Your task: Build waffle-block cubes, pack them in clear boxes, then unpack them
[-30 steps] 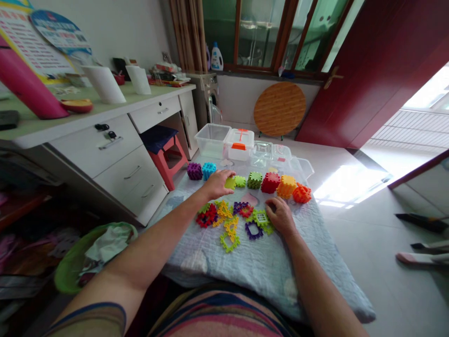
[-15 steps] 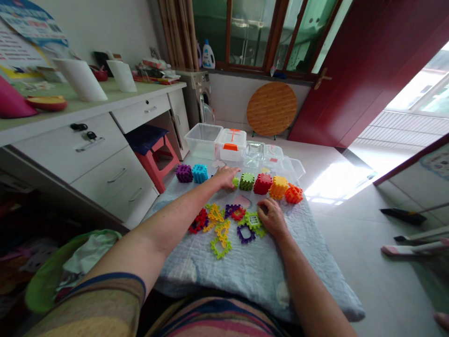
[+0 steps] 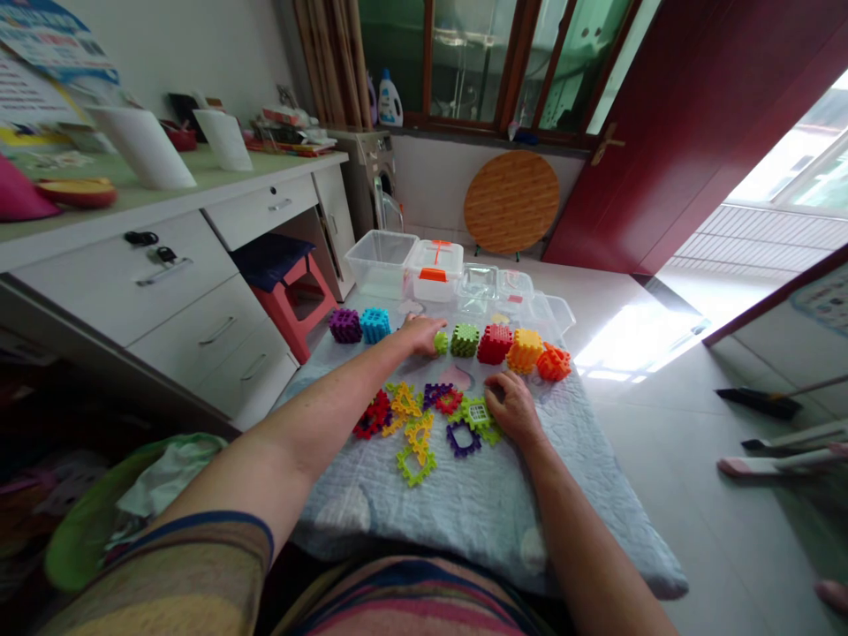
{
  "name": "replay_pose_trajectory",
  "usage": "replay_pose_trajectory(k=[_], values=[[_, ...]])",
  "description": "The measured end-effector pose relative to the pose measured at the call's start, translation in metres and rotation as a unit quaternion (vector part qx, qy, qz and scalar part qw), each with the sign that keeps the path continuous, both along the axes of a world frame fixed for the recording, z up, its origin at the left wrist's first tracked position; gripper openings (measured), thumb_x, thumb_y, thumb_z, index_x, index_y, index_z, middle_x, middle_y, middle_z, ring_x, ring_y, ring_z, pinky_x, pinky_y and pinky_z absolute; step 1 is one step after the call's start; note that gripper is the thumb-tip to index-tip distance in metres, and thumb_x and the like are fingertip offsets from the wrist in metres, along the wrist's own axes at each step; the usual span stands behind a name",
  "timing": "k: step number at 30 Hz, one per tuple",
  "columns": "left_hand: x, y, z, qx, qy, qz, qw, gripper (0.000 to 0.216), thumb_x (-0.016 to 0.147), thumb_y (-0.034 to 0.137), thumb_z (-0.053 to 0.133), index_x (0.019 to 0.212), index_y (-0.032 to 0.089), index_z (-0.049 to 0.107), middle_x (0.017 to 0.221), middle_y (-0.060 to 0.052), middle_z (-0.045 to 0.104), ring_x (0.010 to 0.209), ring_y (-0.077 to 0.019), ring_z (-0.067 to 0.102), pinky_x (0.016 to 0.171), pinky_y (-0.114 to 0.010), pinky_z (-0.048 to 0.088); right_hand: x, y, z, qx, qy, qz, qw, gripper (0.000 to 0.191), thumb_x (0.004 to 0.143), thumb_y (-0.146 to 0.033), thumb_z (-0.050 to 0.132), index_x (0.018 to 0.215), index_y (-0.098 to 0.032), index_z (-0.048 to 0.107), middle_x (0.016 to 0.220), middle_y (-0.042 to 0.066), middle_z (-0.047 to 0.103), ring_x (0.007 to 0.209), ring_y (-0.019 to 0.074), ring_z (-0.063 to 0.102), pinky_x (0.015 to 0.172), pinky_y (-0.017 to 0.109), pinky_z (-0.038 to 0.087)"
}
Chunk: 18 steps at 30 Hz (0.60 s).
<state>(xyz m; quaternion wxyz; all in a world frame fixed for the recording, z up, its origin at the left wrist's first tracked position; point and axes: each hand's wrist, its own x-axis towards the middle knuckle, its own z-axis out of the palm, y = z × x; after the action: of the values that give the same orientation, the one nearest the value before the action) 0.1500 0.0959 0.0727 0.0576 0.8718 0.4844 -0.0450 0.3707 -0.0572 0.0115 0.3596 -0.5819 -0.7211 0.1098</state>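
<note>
My left hand (image 3: 421, 336) reaches to the middle of a row of toothed plastic cubes. Its fingers are closed around a small light green block (image 3: 441, 343), partly hidden by the hand. To its left stand a purple cube (image 3: 345, 326) and a blue cube (image 3: 375, 326). On its right are a green cube (image 3: 465, 341), a red cube (image 3: 495, 344), a yellow cube (image 3: 526, 352) and an orange spiky block (image 3: 554, 362). My right hand (image 3: 513, 406) rests on the cloth, fingers curled, beside a light green flat piece (image 3: 477, 413); whatever its fingertips hold is hidden.
Loose flat pieces, among them a purple frame (image 3: 463, 439) and a yellow piece (image 3: 420, 434), lie nearer me. Behind the cubes stand an open clear bin (image 3: 381, 256) and an orange-latched box (image 3: 437, 265). A drawer desk (image 3: 178, 283) and stool (image 3: 298, 300) are left.
The view has shifted slightly. A little more of the light green block shows beside my left hand. My right hand stays by the flat pieces.
</note>
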Motion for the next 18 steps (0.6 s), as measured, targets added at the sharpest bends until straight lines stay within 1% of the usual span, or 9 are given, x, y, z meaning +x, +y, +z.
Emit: replay_pose_trajectory(k=[2, 4, 6, 8, 10, 12, 15, 16, 18], values=[[-0.002, -0.004, 0.004, 0.016, -0.007, -0.009, 1.000, 0.083, 0.059, 0.038, 0.078, 0.136, 0.025, 0.049, 0.132, -0.011, 0.060, 0.123, -0.0339, 0.052, 0.102, -0.045, 0.038, 0.000, 0.000, 0.000, -0.002, -0.001, 0.001, 1.000, 0.011, 0.079, -0.020, 0.055, 0.085, -0.020, 0.064, 0.085, 0.005, 0.061, 0.083, 0.0208, 0.057, 0.080, 0.034, 0.046], [-0.007, -0.011, 0.012, 0.044, -0.027, -0.025, 0.998, 0.079, 0.063, 0.040, 0.078, 0.135, 0.024, 0.049, 0.135, -0.012, 0.058, 0.126, -0.0326, 0.049, 0.104, -0.044, 0.037, 0.001, 0.000, -0.001, -0.004, -0.001, 0.003, 1.000, 0.011, 0.079, -0.020, 0.055, 0.086, -0.020, 0.064, 0.085, 0.005, 0.061, 0.083, 0.0209, 0.057, 0.080, 0.034, 0.046], [-0.018, -0.022, 0.023, 0.068, -0.059, -0.043, 0.995, 0.072, 0.068, 0.041, 0.076, 0.133, 0.022, 0.051, 0.135, -0.012, 0.057, 0.126, -0.0307, 0.049, 0.105, -0.042, 0.036, 0.002, 0.000, -0.001, -0.006, 0.000, 0.002, 1.000, 0.011, 0.079, -0.021, 0.055, 0.085, -0.021, 0.064, 0.084, 0.005, 0.061, 0.082, 0.0206, 0.057, 0.079, 0.034, 0.046], [-0.037, -0.038, 0.033, 0.068, -0.094, -0.053, 0.992, 0.065, 0.073, 0.042, 0.072, 0.131, 0.019, 0.052, 0.133, -0.013, 0.058, 0.123, -0.0291, 0.052, 0.105, -0.040, 0.038, 0.002, 0.000, -0.002, -0.007, 0.002, 0.003, 1.000, 0.011, 0.078, -0.021, 0.055, 0.085, -0.020, 0.064, 0.084, 0.005, 0.061, 0.081, 0.0204, 0.057, 0.079, 0.033, 0.046], [-0.061, -0.056, 0.039, 0.044, -0.135, -0.055, 0.988, 0.057, 0.080, 0.040, 0.064, 0.131, 0.016, 0.052, 0.134, -0.014, 0.058, 0.122, -0.0269, 0.055, 0.104, -0.037, 0.039, 0.002, 0.001, -0.001, -0.005, 0.003, 0.004, 1.000, 0.011, 0.078, -0.021, 0.055, 0.084, -0.020, 0.064, 0.084, 0.005, 0.061, 0.081, 0.0203, 0.057, 0.079, 0.033, 0.046], [-0.089, -0.076, 0.039, -0.011, -0.169, -0.052, 0.984, 0.050, 0.084, 0.039, 0.057, 0.129, 0.017, 0.053, 0.133, -0.013, 0.060, 0.121, -0.0245, 0.056, 0.104, -0.035, 0.040, 0.001, 0.001, 0.000, -0.004, 0.005, 0.006, 1.000, 0.011, 0.078, -0.021, 0.055, 0.084, -0.020, 0.063, 0.084, 0.005, 0.061, 0.081, 0.0204, 0.057, 0.079, 0.033, 0.046], [-0.125, -0.103, 0.032, -0.120, -0.193, -0.003, 0.974, 0.045, 0.085, 0.038, 0.051, 0.125, 0.016, 0.057, 0.127, -0.013, 0.064, 0.115, -0.0233, 0.061, 0.099, -0.033, 0.044, 0.000, 0.000, 0.000, -0.002, 0.006, 0.004, 1.000, 0.011, 0.078, -0.021, 0.054, 0.083, -0.020, 0.063, 0.083, 0.006, 0.061, 0.081, 0.0205, 0.057, 0.078, 0.034, 0.046], [-0.134, -0.111, 0.028, -0.144, -0.199, 0.012, 0.969, 0.045, 0.084, 0.038, 0.051, 0.123, 0.017, 0.058, 0.126, -0.012, 0.065, 0.113, -0.0236, 0.062, 0.098, -0.033, 0.045, 0.000, 0.000, 0.001, -0.002, 0.007, 0.002, 1.000, 0.011, 0.077, -0.021, 0.054, 0.083, -0.020, 0.064, 0.083, 0.006, 0.061, 0.080, 0.0205, 0.057, 0.078, 0.034, 0.046], [-0.147, -0.124, 0.022, -0.165, -0.212, 0.028, 0.963, 0.045, 0.079, 0.039, 0.058, 0.119, 0.019, 0.061, 0.123, -0.010, 0.067, 0.111, -0.0251, 0.062, 0.098, -0.034, 0.045, 0.000, 0.000, 0.001, -0.002, 0.007, 0.000, 1.000, 0.012, 0.077, -0.021, 0.054, 0.083, -0.020, 0.064, 0.082, 0.005, 0.061, 0.079, 0.0204, 0.057, 0.077, 0.034, 0.046]])
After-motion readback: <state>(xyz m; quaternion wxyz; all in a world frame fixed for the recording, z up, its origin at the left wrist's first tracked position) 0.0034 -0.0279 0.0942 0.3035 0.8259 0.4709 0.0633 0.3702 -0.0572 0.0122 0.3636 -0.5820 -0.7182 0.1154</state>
